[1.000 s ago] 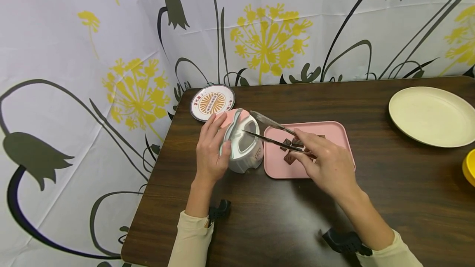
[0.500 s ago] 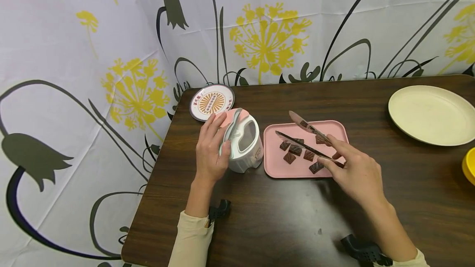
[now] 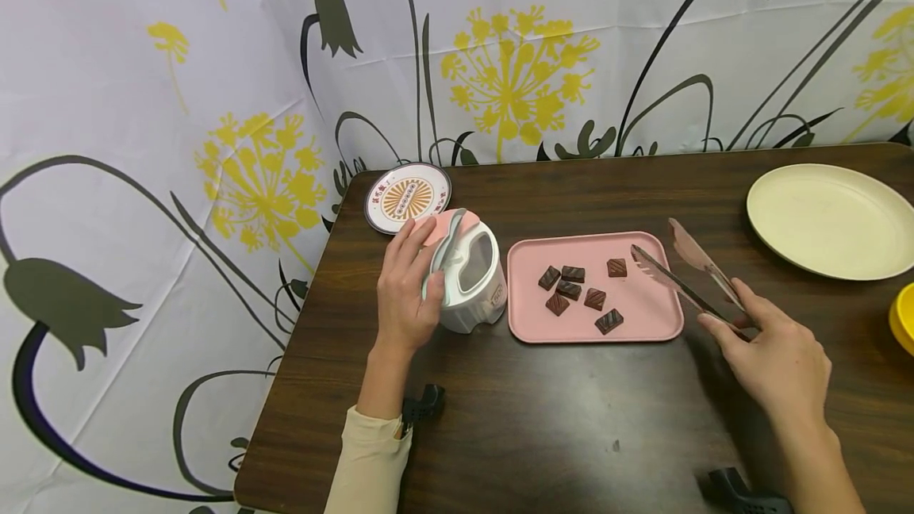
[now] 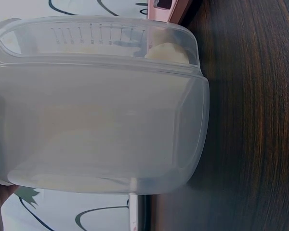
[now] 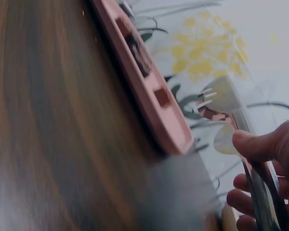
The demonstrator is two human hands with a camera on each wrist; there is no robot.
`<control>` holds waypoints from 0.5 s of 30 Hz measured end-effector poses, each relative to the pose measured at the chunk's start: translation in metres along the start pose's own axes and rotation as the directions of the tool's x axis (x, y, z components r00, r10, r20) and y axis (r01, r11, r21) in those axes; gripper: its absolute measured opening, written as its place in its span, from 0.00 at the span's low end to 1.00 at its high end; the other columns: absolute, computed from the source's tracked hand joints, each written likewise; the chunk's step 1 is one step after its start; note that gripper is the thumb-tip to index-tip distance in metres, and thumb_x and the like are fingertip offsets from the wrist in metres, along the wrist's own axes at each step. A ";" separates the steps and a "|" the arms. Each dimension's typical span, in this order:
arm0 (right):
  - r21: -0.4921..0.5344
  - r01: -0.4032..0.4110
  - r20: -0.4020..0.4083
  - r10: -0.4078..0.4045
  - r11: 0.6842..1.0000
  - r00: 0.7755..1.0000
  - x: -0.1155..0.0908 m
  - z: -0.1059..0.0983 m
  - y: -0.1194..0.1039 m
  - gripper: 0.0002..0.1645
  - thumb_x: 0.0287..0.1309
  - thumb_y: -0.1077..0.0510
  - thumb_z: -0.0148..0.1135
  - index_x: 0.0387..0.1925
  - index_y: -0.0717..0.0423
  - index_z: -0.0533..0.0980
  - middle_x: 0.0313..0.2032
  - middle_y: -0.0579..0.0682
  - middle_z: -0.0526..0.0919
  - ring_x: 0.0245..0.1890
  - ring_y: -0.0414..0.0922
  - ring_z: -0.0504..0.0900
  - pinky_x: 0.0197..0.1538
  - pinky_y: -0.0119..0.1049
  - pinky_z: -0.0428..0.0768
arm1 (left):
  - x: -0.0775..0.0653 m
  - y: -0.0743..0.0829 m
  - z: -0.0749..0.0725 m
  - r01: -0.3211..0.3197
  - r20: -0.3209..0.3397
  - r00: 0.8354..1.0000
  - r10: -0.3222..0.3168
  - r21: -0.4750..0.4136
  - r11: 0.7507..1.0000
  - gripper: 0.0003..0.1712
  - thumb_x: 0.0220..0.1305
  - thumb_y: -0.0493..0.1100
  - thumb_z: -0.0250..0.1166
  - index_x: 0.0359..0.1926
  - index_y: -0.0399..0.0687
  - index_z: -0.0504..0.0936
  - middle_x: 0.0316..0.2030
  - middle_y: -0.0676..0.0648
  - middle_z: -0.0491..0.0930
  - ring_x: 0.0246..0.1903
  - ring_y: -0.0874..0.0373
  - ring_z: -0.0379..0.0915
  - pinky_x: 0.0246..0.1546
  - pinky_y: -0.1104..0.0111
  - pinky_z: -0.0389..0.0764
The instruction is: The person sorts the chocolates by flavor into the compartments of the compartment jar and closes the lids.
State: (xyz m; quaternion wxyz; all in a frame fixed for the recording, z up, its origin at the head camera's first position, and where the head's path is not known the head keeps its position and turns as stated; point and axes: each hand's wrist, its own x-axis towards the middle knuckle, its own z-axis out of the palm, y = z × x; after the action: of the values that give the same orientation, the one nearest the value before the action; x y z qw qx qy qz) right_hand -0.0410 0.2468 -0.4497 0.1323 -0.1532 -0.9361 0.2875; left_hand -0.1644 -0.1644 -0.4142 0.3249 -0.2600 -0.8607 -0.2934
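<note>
My left hand holds a plastic food canister, fingers over its pink lid and thumb at the side. A grey flap stands up on top. In the left wrist view, the canister's cloudy clear wall fills much of the picture, with scale marks on a narrower part. My right hand grips metal tongs; their arms are spread with nothing between the tips. The tips are at the right end of a pink tray, which carries several dark chocolates.
A printed plate lies behind the canister at the back left. At the right stand a large cream plate and a yellow dish, cut off by the picture edge. A flowered cloth hangs behind the dark wooden table.
My right hand has drawn the tongs rightward from over the canister, across the tray, to its right end. The chocolates are now uncovered. My left hand and the canister have stayed put.
</note>
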 end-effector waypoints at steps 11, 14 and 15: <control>-0.074 -0.288 0.072 0.293 0.955 0.953 -0.007 -0.008 0.023 0.48 0.55 0.32 0.63 0.72 0.46 0.62 0.59 0.74 0.68 0.47 0.80 0.69 0.35 0.69 0.68 | 0.000 -0.001 0.002 -0.005 -0.010 1.000 0.005 -0.002 1.000 0.38 0.69 0.63 0.39 0.51 0.41 0.84 0.62 0.45 0.74 0.66 0.40 0.62 0.66 0.52 0.61; -0.069 -0.335 0.061 0.339 0.940 0.939 -0.009 -0.008 0.025 0.48 0.54 0.33 0.64 0.72 0.46 0.63 0.59 0.74 0.68 0.48 0.80 0.69 0.36 0.69 0.68 | 0.000 0.000 0.001 -0.005 -0.007 1.000 0.005 -0.002 1.000 0.37 0.69 0.62 0.39 0.51 0.41 0.84 0.62 0.46 0.74 0.65 0.39 0.63 0.66 0.52 0.62; -0.064 -0.345 0.049 0.348 0.936 0.936 -0.009 -0.008 0.025 0.47 0.54 0.33 0.64 0.72 0.45 0.63 0.59 0.74 0.69 0.48 0.80 0.69 0.36 0.69 0.68 | 0.000 0.000 0.001 -0.005 -0.008 1.000 0.005 -0.002 1.000 0.37 0.69 0.62 0.39 0.51 0.41 0.84 0.62 0.46 0.74 0.65 0.39 0.63 0.66 0.52 0.62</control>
State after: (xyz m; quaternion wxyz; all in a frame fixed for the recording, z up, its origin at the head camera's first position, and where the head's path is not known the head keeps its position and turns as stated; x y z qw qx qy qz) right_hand -0.0244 0.2673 -0.4595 0.0473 -0.3105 -0.9056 0.2850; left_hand -0.1652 -0.1637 -0.4149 0.3287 -0.2612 -0.8585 -0.2945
